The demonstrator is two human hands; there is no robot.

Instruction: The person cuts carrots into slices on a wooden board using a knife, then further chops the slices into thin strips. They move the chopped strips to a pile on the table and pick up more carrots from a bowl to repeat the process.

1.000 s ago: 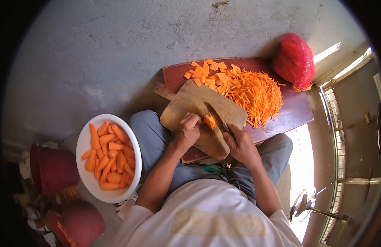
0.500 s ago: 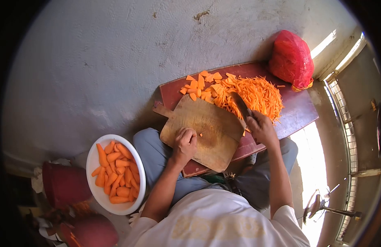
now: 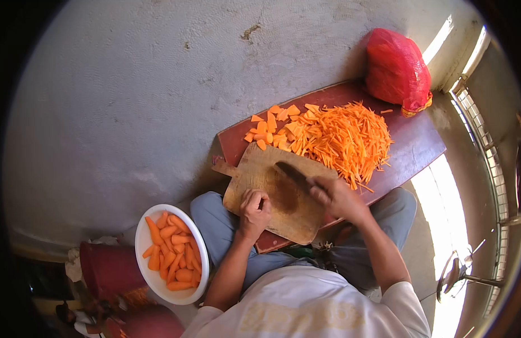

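My right hand (image 3: 339, 198) grips a kitchen knife (image 3: 294, 174), its dark blade over the wooden cutting board (image 3: 257, 160). My left hand (image 3: 255, 214) rests on the board's near left part with its fingers curled in; whatever they may hold is hidden. Past the board's far edge lies a big heap of carrot strips (image 3: 350, 138), with thicker carrot chunks (image 3: 266, 128) to its left. The board lies partly on a low dark red table (image 3: 415, 143), between my knees.
To my left stands a white basin (image 3: 141, 248) of peeled carrots (image 3: 173, 256). A red mesh bag (image 3: 395, 67) sits at the table's far right end, near the wall (image 3: 142, 112). Dark red buckets (image 3: 108, 267) stand at the lower left.
The knife has come from the edge of the strip heap back over the cutting board, moving left and nearer. My left hand stays curled on the board. The view has shifted slightly.
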